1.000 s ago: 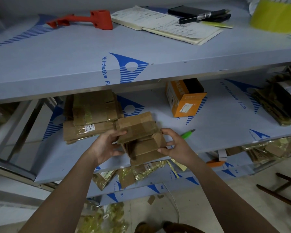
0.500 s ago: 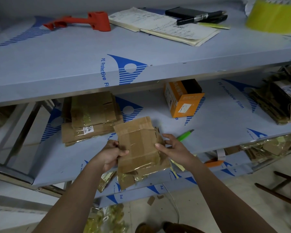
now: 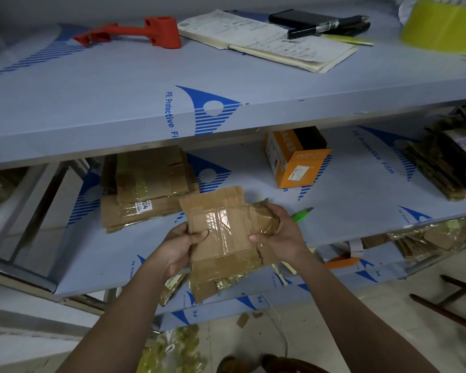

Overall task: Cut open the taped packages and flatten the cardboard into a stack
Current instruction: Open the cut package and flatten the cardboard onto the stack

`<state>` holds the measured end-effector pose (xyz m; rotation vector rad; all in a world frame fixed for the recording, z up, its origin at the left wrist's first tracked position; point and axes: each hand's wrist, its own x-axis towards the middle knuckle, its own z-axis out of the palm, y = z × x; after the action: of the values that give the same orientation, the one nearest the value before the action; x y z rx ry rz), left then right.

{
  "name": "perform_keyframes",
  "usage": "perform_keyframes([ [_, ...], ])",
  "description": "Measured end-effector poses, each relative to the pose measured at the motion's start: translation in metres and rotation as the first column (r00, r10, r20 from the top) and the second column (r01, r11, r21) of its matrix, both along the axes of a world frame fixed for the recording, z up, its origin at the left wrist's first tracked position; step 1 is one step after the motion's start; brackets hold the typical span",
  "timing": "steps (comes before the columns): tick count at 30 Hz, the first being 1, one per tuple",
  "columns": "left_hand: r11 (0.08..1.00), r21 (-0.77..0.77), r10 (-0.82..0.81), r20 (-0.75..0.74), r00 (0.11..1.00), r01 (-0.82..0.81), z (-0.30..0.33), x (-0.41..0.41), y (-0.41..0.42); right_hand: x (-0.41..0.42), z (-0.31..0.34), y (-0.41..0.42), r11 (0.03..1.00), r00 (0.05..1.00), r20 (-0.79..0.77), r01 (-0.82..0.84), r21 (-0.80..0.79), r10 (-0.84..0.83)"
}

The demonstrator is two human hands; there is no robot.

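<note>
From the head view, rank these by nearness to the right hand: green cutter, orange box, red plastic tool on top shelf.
1. Green cutter, just beyond the right hand.
2. Orange box, farther back on the same shelf.
3. Red plastic tool, top shelf, far left.

both hands (image 3: 179, 244) gripping flattened taped cardboard (image 3: 223, 232), shelf (image 3: 361, 200) beneath

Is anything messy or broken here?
Yes. The cardboard held by the left hand and right hand is torn and crumpled along its right edge, with wrinkled tape. Bits of cardboard and shiny tape scraps lie on the floor under the shelves.
</note>
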<state>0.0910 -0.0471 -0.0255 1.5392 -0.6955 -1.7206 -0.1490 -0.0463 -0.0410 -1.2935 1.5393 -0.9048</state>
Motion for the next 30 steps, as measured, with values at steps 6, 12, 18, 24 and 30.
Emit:
perform_keyframes([
  [6, 0.992, -0.077, 0.106, 0.098, 0.990, -0.098, 0.001, -0.003, -0.003, -0.009, 0.006, 0.002, 0.993, 0.990, 0.092, -0.109, 0.053, 0.104],
  [12, 0.985, -0.163, 0.060, 0.047, 0.997, -0.052, 0.004, 0.007, -0.008, -0.020, 0.019, 0.001, 0.984, 0.984, 0.107, -0.150, 0.096, 0.140],
  [18, 0.972, -0.205, -0.113, 0.029, 0.993, 0.117, 0.009, 0.008, -0.011, -0.033, 0.039, -0.005, 0.948, 0.954, 0.161, -0.279, 0.155, 0.254],
  [24, 0.968, -0.217, -0.091, 0.160, 0.983, 0.125, 0.016, 0.007, -0.016, -0.040, 0.044, -0.008, 0.825, 0.889, 0.260, -0.450, 0.343, 0.377],
  [30, 0.975, -0.213, 0.135, 0.379, 0.916, -0.055, 0.010, -0.005, -0.020, -0.030, 0.033, -0.009, 0.908, 0.928, 0.289, -0.317, 0.274, 0.237],
])
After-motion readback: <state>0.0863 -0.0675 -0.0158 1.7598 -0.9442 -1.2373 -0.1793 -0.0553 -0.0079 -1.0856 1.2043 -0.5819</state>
